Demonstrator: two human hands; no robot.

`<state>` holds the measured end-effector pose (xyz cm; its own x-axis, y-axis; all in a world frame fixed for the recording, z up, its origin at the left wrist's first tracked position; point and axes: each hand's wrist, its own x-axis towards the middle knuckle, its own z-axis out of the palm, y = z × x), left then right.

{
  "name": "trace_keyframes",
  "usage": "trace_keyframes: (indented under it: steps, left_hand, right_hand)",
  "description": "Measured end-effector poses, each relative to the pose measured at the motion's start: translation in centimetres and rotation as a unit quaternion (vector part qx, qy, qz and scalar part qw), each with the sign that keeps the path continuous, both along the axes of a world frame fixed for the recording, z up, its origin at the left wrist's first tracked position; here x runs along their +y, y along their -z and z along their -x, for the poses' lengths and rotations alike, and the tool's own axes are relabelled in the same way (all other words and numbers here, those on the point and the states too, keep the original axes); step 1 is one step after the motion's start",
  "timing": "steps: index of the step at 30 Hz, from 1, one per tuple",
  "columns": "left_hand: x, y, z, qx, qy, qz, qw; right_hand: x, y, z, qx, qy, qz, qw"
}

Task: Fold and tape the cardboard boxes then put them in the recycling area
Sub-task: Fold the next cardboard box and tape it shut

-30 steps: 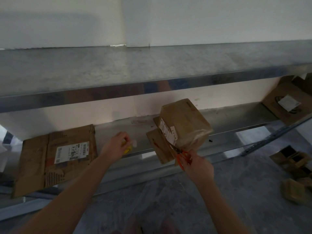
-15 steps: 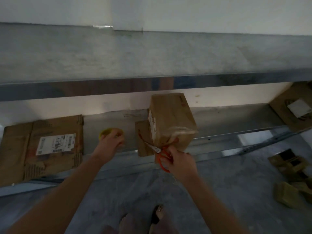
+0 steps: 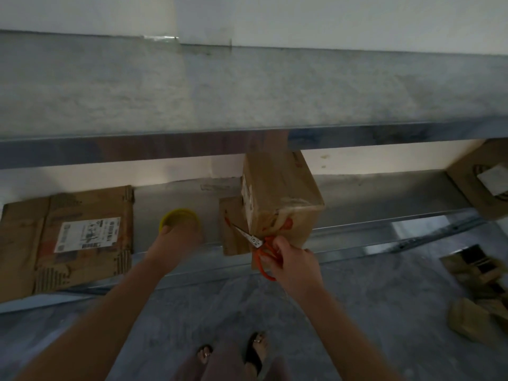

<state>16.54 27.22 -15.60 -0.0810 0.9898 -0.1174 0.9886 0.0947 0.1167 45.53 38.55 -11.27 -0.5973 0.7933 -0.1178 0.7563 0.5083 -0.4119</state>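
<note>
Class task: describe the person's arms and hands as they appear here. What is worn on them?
Both arms are bare up to the frame's edge: no sleeve shows on the left forearm or right forearm. The left hand and right hand wear no gloves. No watch or bracelet shows; rings cannot be told in the dim light.

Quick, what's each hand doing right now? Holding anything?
Left hand: holds the yellow tape roll.
Right hand: fingers grip the orange scissors, against the taped box.
</note>
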Motion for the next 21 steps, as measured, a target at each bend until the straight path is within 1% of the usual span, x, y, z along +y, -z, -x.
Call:
trace_keyframes:
  steps: [2,6,9,11,16,19,21]
  left_hand:
    - [0.0,-0.3,-0.1,0.022,0.008,0.017,1.0]
    - [0.3,0.1,0.1,0.011,-0.005,0.02,1.0]
    - [0.4,0.4,0.4,0.036,0.0,0.055,0.998]
    - [0.2,0.2,0.5,0.038,0.0,0.065,0.997]
    - [-1.4,-1.3,0.5,-0.003,-0.001,0.009,1.0]
    - [-2.4,-2.5,0.5,-0.039,-0.025,0.005,0.999]
    - [-2.7,-3.7,0.0,-0.074,-0.05,-0.014,0.996]
  right_hand:
    - [-0.3,0.2,-0.3,-0.004,-0.003,0.011,1.0]
    - [-1.0,0.5,-0.8,-0.012,0.003,0.028,1.0]
    - [-1.5,0.8,-1.0,-0.029,0.007,0.039,0.999]
    - [-1.7,0.9,-1.0,-0.03,0.013,0.039,0.999]
    - [-2.0,1.1,-0.7,-0.043,0.013,0.041,0.998]
    - [-2.3,1.2,-0.5,-0.058,0.005,0.041,0.997]
    - [-2.8,1.1,-0.5,-0.077,-0.009,0.029,0.997]
